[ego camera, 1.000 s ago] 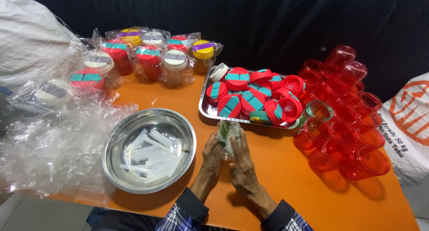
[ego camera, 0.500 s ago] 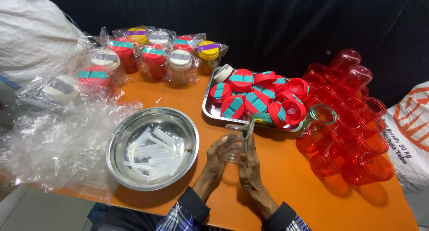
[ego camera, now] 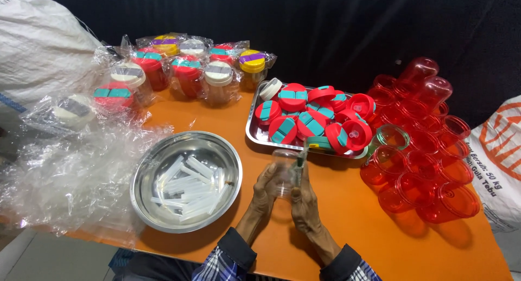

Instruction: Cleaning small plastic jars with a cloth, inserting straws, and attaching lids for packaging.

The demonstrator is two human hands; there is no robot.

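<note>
A: Looking down from the head camera, what are the hands doing?

B: Both arms come up from the bottom edge. The left hand (ego camera: 267,187) and the right hand (ego camera: 304,202) stand side by side over the orange table (ego camera: 347,221), fingers pointing away.

A: Did anything change?

B: Yes. A second ago the hands pinched something small and pale. Now a clear cup (ego camera: 284,169) sits between them, just in front of the metal tray (ego camera: 255,133).

A: How do they hold it?

B: The left hand curls around the cup's side. The right hand presses on the other side, and its fingers pinch a thin green piece (ego camera: 300,160) at the cup's rim. Both are closed.

A: What else is near?

B: A round metal bowl (ego camera: 163,216) of clear sticks (ego camera: 187,186) is on the left. Red lids (ego camera: 312,121) fill the tray. Red cups (ego camera: 429,167) are stacked on the right.
</note>
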